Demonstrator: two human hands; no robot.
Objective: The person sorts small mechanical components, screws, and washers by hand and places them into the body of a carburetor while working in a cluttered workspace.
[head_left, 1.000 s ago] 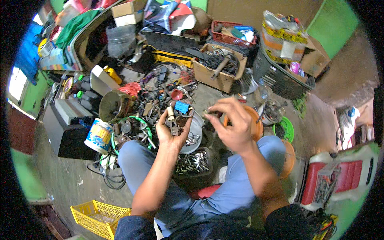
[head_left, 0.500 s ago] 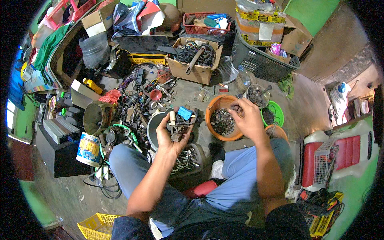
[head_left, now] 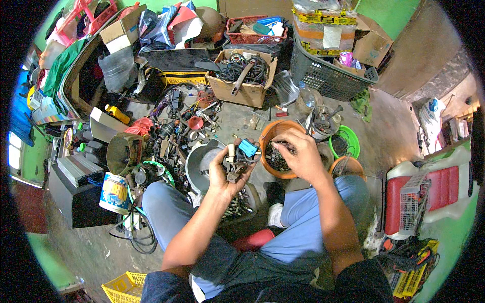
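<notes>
My left hand (head_left: pixel 222 183) is palm up, its fingers curled round a handful of small salvaged parts. Among them are a blue block (head_left: pixel 248 147), a cream cylinder (head_left: pixel 231 153) and several dark, grimy pieces. My right hand (head_left: pixel 304 157) is over the right side of an orange pot (head_left: pixel 286 124), thumb and fingers pinched together. Whatever that pinch holds, if anything, is too small or hidden to make out. Small dark and metallic bits lie inside the pot. Left of my left hand stands a grey basin (head_left: pixel 193 170). Below that hand, a dark tray (head_left: pixel 256 203) holds small cylindrical metal pieces.
Right of the orange pot are a bright green bucket (head_left: pixel 355 143), a smaller orange pot (head_left: pixel 359 171) and a clear container of scrap. A scrap heap (head_left: pixel 169 134) spreads at left. Behind stand a cardboard box (head_left: pixel 235 91) of cables and a grey crate (head_left: pixel 328 81).
My right hand has moved left and slightly down over the orange pot, its fingers still pinched. My left hand, with its handful, has shifted a little right. The view has shifted slightly.
</notes>
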